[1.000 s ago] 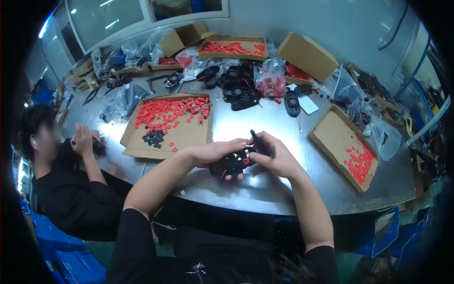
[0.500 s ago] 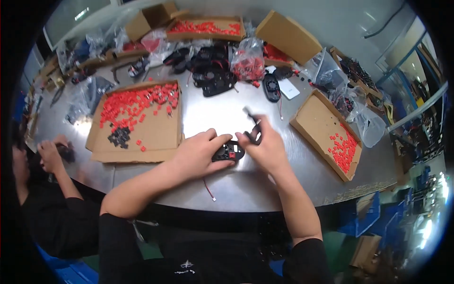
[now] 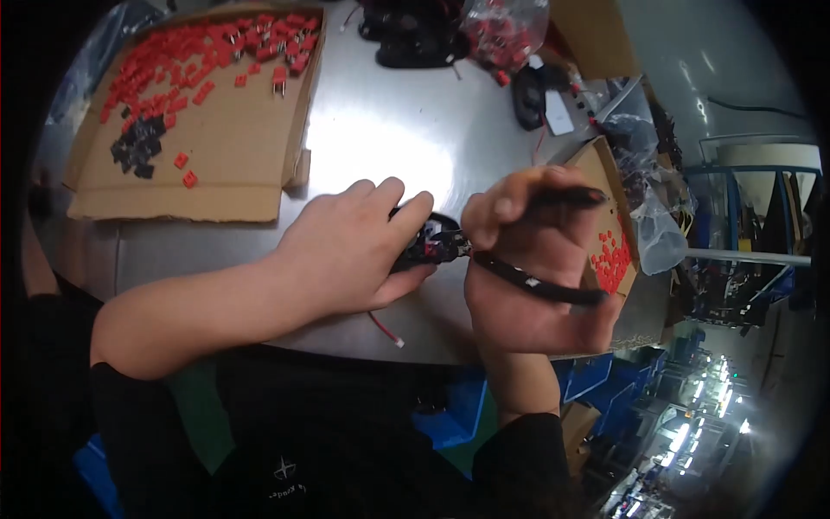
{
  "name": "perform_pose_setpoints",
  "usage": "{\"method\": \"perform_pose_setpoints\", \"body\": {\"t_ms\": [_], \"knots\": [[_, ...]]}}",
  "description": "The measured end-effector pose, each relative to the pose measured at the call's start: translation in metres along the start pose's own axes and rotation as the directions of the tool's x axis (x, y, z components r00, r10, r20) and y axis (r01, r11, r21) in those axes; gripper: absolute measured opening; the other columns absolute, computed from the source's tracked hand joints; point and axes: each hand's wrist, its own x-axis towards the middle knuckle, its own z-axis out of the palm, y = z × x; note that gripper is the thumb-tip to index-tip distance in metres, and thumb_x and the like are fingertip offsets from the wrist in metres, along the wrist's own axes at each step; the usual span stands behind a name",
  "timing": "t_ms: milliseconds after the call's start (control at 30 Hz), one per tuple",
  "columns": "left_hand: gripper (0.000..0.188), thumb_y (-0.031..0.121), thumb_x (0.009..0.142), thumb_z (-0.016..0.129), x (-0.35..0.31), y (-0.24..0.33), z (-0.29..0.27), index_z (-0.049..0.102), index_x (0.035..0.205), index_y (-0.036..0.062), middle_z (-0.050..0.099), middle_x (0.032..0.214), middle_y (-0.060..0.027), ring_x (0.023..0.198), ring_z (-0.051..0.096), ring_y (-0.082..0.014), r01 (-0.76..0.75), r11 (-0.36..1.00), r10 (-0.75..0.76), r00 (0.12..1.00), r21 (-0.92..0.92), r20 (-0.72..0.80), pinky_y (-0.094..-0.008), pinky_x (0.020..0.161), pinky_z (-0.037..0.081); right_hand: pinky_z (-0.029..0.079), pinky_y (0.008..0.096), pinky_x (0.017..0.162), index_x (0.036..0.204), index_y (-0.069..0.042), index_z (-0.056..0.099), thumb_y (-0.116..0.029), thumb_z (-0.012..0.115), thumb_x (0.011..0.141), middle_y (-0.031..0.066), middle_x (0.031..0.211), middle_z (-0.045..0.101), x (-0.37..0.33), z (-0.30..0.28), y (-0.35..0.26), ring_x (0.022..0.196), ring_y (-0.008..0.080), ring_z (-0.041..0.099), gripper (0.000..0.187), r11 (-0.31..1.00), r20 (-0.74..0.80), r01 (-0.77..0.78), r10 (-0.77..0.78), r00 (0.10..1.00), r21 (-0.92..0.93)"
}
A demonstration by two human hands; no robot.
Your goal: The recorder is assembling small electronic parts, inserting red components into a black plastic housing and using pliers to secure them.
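Note:
My left hand (image 3: 350, 251) presses down on a small black part (image 3: 430, 244) with a red piece in it, lying on the steel table (image 3: 380, 138). My right hand (image 3: 527, 268) grips black-handled pliers (image 3: 536, 281), their jaws meeting the part at its right side. A thin red and white wire (image 3: 385, 330) trails from under my left hand toward the table's near edge.
A flat cardboard tray (image 3: 216, 164) with several red and black pieces lies at the upper left. A second cardboard box (image 3: 609, 186) with red pieces sits behind my right hand. Black parts and a bag of red pieces (image 3: 501, 26) lie at the far side.
The view has dropped closer over my hands and shifted right. The pliers' jaws have closed in on the black part, which my left hand still holds down.

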Motion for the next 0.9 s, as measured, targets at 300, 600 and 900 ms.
{"method": "perform_pose_setpoints", "body": {"t_ms": [300,600,900], "knots": [[0.066,0.042,0.089,0.075,-0.005,0.016,0.000,0.058,0.134,-0.0030,0.060,0.099,-0.0099,0.082,0.065,-0.0212,0.031,0.981,-0.036,0.999,0.192,0.025,-0.0315,0.056,0.054,0.038,0.0358,0.073,0.135,-0.006,0.048,-0.085,0.055,0.082,0.0121,0.104,0.052,-0.007,-0.001,0.007,0.078,0.0199,0.047,0.095,0.958,0.055,0.116,-0.106,0.993,-0.264],[0.073,0.040,0.086,0.078,-0.009,0.022,0.000,0.053,0.144,0.0024,0.060,0.107,-0.0099,0.086,0.064,-0.0247,0.105,0.981,-0.117,0.991,0.162,0.069,-0.0364,0.064,0.054,0.038,0.0354,0.072,0.134,-0.007,0.047,-0.086,0.054,0.084,0.0115,0.101,0.050,-0.009,0.003,0.012,0.077,0.0198,0.047,0.094,0.938,0.117,0.182,-0.154,0.981,-0.294],[0.064,0.040,0.086,0.076,-0.009,0.021,0.009,0.062,0.133,-0.0001,0.057,0.096,-0.0063,0.078,0.062,-0.0180,0.038,0.966,-0.028,0.999,0.257,-0.043,-0.0274,0.052,0.052,0.042,0.0374,0.071,0.129,-0.007,0.047,-0.088,0.056,0.080,0.0127,0.098,0.051,-0.017,0.015,0.019,0.077,0.0215,0.049,0.095,0.921,0.035,0.157,-0.155,0.987,-0.357]]}}
